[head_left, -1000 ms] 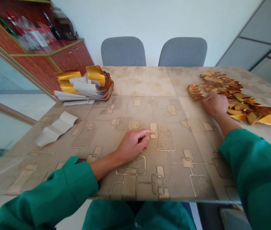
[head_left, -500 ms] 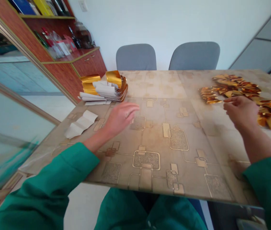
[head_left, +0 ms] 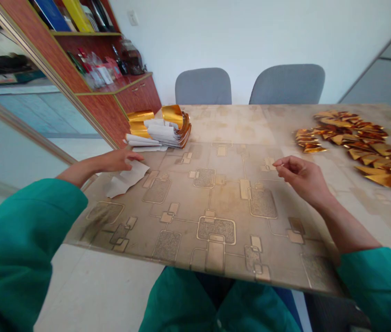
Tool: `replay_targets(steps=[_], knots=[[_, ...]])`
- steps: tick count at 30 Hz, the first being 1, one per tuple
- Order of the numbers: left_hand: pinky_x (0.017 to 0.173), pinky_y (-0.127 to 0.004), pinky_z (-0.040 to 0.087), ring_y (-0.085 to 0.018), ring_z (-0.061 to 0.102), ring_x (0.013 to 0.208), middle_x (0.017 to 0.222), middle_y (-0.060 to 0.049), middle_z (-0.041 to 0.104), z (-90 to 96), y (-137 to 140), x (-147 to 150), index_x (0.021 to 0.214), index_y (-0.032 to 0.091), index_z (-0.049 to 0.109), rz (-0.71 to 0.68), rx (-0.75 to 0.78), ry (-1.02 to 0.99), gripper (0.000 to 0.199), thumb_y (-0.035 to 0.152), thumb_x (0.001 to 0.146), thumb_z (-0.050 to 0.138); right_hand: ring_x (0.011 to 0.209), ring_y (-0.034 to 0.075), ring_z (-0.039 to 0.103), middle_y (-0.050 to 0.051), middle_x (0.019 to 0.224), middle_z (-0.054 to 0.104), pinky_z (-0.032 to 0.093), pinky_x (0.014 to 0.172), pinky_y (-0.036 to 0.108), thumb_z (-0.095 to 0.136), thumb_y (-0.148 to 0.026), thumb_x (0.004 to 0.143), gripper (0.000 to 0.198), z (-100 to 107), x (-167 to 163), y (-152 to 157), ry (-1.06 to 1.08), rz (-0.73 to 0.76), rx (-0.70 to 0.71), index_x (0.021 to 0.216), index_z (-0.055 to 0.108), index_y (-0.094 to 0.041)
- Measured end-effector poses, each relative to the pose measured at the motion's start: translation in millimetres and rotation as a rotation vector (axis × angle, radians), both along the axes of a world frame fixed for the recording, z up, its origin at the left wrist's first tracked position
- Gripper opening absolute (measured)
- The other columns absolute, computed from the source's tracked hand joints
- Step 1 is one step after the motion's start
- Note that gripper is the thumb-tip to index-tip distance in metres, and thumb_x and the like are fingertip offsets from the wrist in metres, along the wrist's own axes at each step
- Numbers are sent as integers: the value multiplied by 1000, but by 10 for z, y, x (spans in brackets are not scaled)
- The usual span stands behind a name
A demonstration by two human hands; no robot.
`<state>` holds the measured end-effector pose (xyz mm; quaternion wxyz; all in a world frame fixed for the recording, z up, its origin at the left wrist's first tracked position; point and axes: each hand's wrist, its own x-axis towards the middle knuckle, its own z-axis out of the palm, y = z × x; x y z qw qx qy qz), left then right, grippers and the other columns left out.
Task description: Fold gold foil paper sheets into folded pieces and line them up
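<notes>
My left hand is over the far edge of a creased pale sheet of paper at the table's left side. Its fingers are stretched out and the thumb hangs apart from them, at the paper. Above the table, right of the middle, hovers my right hand, fingers curled and thumb close to the forefinger; nothing shows in them. Behind my left hand lies a stack of gold foil paper with white backs, partly curled up. Folded gold foil pieces spread in a curving row at the right, beyond my right hand.
The table has a patterned cover. Two grey chairs stand at its far side against the wall. A reddish wooden cabinet with bottles and bags is at the back left, beside a glass partition.
My left hand has moved left, from beside the foil stack to the loose paper. My right hand has drawn back left from the folded foil pieces. The view has shifted slightly.
</notes>
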<state>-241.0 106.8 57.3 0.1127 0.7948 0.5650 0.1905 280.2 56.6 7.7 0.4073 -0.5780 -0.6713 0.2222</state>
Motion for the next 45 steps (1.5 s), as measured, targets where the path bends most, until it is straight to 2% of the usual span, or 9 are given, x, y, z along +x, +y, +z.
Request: replay_targets(steps=[6,10,14,22,27,32,36,42,45], knots=[[69,-8,34,1,49,64,60,9,60,68,-79,162,76,6,64,-31,-312,-76,40,41,93,57,55,13,48,-3,63,57,36,53,26,58,-41,82,20,-44,-131,-36,-41,78,63,87,66,-23],[70,-17,49,-8,64,79,86,1,69,18,-235,694,102,12,58,-109,-401,-276,29,40,96,53,55,13,50,-4,62,55,42,56,27,56,-33,88,16,-25,-294,-101,-130,210,131,94,67,-24],[56,-20,51,-12,64,63,74,0,67,-135,-385,1367,97,17,56,-258,-526,-501,25,39,86,65,64,15,57,0,82,65,50,61,30,56,-25,89,25,-24,-325,-131,-204,407,216,113,66,-27],[51,-19,45,-9,56,56,73,2,61,-422,-455,2077,100,16,52,-404,-627,-642,24,37,89,60,120,29,51,11,130,54,47,99,47,71,-27,84,55,46,-261,-263,-501,610,364,135,51,-28],[51,-20,40,-11,53,57,71,4,57,-575,-465,2240,109,17,50,-446,-531,-592,27,37,92,56,118,26,49,11,127,58,39,100,44,62,-25,90,26,125,-475,-451,-656,852,368,116,62,-21],[80,-32,50,-19,62,92,100,-6,65,-583,-594,2296,113,16,56,-459,-105,-369,22,20,91,55,104,22,55,6,107,68,36,97,41,59,-28,92,16,137,-491,-505,-605,959,182,105,64,-19],[88,-33,49,-19,60,100,109,-6,64,-576,-772,2165,96,18,66,-639,121,-92,19,14,98,48,102,20,58,5,105,69,32,97,41,53,-37,99,23,124,-453,-505,-500,923,120,101,66,-20],[105,-48,45,-30,49,125,141,-15,51,-655,-931,2062,112,14,70,-470,307,75,23,23,98,53,82,15,58,1,80,67,35,81,32,50,-37,101,26,14,-447,-428,-355,739,36,90,66,-19],[110,-49,41,-28,48,128,143,-11,53,-672,-927,2078,107,15,71,-534,336,99,22,19,98,51,70,13,56,-1,70,62,35,73,29,55,-34,98,23,-11,-451,-402,-333,632,45,85,65,-18]])
